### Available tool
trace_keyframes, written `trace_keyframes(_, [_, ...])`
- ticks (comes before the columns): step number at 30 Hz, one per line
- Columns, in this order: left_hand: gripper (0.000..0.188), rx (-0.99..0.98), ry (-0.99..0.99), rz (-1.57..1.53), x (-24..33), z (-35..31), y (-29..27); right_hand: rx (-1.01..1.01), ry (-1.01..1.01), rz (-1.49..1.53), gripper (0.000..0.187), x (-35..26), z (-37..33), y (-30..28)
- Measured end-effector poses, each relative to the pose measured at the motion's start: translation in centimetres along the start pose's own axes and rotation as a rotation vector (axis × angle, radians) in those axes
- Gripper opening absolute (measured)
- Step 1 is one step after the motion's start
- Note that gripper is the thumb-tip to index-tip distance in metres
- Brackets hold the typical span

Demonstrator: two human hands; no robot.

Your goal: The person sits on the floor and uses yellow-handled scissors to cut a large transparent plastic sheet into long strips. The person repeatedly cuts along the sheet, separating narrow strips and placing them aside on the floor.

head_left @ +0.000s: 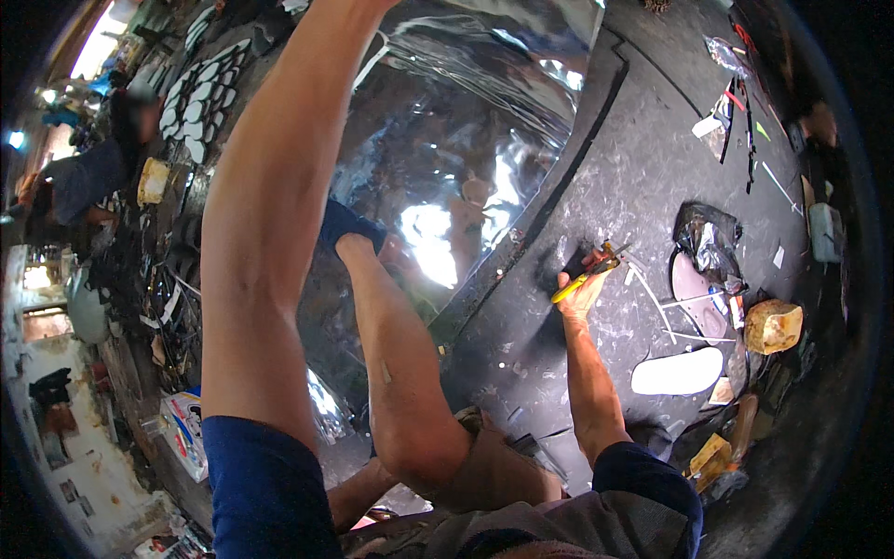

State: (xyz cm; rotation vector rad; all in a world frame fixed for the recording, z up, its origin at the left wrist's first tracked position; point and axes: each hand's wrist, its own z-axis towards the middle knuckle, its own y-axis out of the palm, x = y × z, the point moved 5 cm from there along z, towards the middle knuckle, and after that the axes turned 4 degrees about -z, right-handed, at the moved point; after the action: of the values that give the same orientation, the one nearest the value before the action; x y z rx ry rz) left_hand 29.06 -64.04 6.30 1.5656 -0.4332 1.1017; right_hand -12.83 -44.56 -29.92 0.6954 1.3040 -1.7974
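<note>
My left arm (pixel 270 214) reaches far forward, and its hand lies beyond the top edge. Beneath that arm, a shiny clear plastic sheet (pixel 438 140) spreads over a dark surface. My right hand (pixel 584 291) is to the right of the sheet, low over the dark grey surface (pixel 521 354). Its fingers are closed around a slim yellow-handled tool (pixel 570 289) with a small dark tip pointing away to the right; its exact kind is unclear. Thin pale strips (pixel 652 293) lie just beside this hand. My bare leg, with a dark blue shoe or sock (pixel 349 226), rests at the sheet's near side.
To the right are a white sole-shaped piece (pixel 677 372), a pinkish sole (pixel 694 284), a crumpled black plastic bag (pixel 710 244) and a yellowish block (pixel 773 326). Many white sole shapes (pixel 196 102) lie at the far left, near another person (pixel 88 172).
</note>
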Motion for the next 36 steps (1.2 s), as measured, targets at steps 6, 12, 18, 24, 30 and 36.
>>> trace_keyframes(6, [0.063,0.199,0.025,0.525,4.5,-10.9,2.2,0.023,0.036,-0.056,0.101,2.6,-0.5,-1.7])
trace_keyframes(12, [0.023,0.048,-0.056,1.714,15.9,-30.9,-17.3,0.058,-0.133,-0.098,0.089,-1.0,0.0,-0.8])
trace_keyframes(18, [0.020,0.329,-0.505,1.183,9.8,-55.3,-25.0,-0.020,-0.059,0.152,0.078,-3.6,0.7,-2.3])
trace_keyframes(24, [0.031,0.358,-0.687,0.857,-4.7,-67.5,-29.9,-0.115,-0.037,0.158,0.050,-6.6,1.2,-4.8])
trace_keyframes(30, [0.057,0.866,-0.567,0.737,-11.6,-63.5,-35.3,-0.079,0.161,0.821,0.036,-18.7,2.1,-12.1])
trace_keyframes(36, [0.079,1.228,-0.551,0.608,-15.8,-60.0,-33.9,-0.374,-0.081,0.781,0.048,-31.4,0.5,-14.2])
